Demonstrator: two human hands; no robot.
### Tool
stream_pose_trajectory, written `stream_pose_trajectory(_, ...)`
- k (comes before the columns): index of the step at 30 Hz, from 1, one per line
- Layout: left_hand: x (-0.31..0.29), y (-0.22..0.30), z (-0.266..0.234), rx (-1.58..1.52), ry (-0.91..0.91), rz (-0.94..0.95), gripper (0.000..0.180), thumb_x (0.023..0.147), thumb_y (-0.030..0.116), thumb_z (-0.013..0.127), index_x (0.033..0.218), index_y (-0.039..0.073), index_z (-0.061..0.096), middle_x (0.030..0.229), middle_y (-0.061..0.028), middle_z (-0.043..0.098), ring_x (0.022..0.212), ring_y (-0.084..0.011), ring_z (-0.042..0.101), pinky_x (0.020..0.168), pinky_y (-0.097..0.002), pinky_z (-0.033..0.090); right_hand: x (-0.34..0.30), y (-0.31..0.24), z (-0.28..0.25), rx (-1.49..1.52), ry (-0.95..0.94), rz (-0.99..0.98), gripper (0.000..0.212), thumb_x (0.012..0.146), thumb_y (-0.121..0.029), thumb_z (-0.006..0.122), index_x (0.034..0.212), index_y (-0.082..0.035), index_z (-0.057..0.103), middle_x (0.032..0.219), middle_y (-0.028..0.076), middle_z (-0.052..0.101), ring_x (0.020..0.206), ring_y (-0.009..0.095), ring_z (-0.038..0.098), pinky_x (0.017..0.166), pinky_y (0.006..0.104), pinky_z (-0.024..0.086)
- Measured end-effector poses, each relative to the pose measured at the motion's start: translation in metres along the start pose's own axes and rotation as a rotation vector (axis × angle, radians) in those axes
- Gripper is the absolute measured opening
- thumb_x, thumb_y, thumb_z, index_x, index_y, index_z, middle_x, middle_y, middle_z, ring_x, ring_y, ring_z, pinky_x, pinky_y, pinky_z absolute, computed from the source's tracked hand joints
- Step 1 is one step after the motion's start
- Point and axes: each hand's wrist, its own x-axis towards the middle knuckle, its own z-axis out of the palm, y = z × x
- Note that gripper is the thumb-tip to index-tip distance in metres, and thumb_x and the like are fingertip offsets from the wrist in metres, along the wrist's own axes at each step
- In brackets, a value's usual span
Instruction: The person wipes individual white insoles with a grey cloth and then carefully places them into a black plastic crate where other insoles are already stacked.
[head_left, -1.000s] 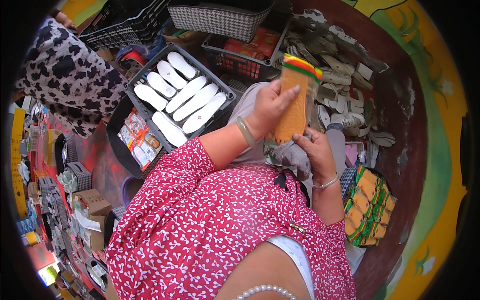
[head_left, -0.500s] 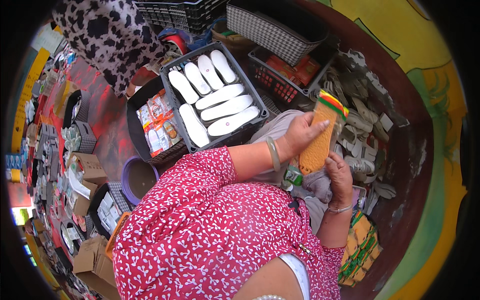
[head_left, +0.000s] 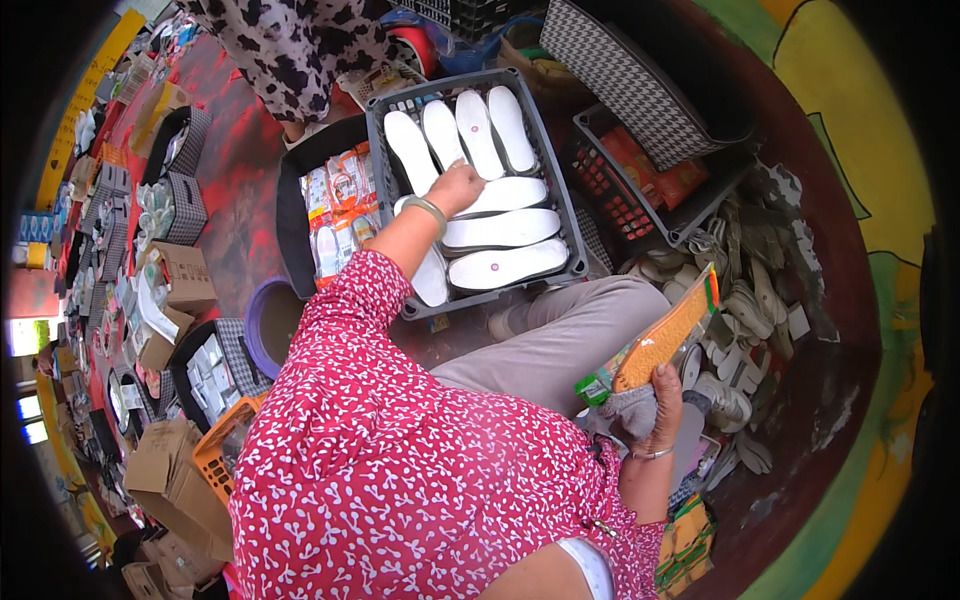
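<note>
eight white insoles (head_left: 500,230) in one grey crate (head_left: 578,264), one orange insole (head_left: 658,347) in hand
the eight: four side by side, three crosswise, one at the near left; elsewhere, one purple bucket (head_left: 252,328), one left hand (head_left: 457,190), one right hand (head_left: 663,410), two bangles (head_left: 430,209), one to each wrist.

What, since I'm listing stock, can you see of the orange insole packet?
The orange insole packet is long and narrow, rough-looking, seemingly wrapped in clear plastic, with a green and red band at its far end. It slants up toward the right. The right hand holds its near end, close to a fuzzy grey bundle.
</note>
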Motion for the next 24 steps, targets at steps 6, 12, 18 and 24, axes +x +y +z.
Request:
stream_pose_trajectory(6,0.069,-0.076,0.025,0.276,-0.081,0.217,0.018,0.084,0.012,0.045,0.083,0.002,0.06,0.101,-0.0172,0.059,0.124,-0.0352,0.037,0.1,-0.0379,0.036,0.022,0.004,-0.011,-0.012,-0.046,0.051,0.044,0.082,-0.025,0.061,0.108,0.009,0.05,0.097,0.017,0.061,0.08,0.026,0.064,0.072,0.035,0.053)
stream_pose_trajectory(12,0.113,-0.067,0.042,0.315,-0.168,0.033,0.039,0.088,0.027,0.036,0.104,0.001,0.059,0.134,-0.0163,0.035,0.124,-0.0318,0.038,0.101,-0.0357,0.033,0.024,0.004,-0.021,-0.004,-0.082,0.099,0.038,0.08,-0.027,0.063,0.103,0.002,0.053,0.088,0.01,0.062,0.074,0.021,0.063,0.065,0.0302,0.054)
stream_pose_trajectory(18,0.114,-0.025,0.025,0.336,-0.172,0.039,0.033,0.09,0.022,0.036,0.099,0.002,0.061,0.115,-0.0205,0.054,0.117,-0.0319,0.045,0.098,-0.0376,0.037,0.025,0.003,-0.02,0.029,-0.131,0.127,0.038,0.079,-0.026,0.065,0.101,0.002,0.053,0.087,0.009,0.062,0.074,0.02,0.064,0.066,0.0289,0.054)
stream_pose_trajectory(24,0.046,0.014,0.028,0.217,-0.143,0.041,0.037,0.09,0.027,0.04,0.085,-0.002,0.062,0.112,-0.024,0.055,0.107,-0.0367,0.051,0.094,-0.0383,0.039,0.027,0.009,-0.025,-0.005,-0.052,0.037,0.043,0.079,-0.029,0.065,0.099,0.008,0.055,0.086,0.014,0.063,0.073,0.022,0.063,0.068,0.03,0.052)
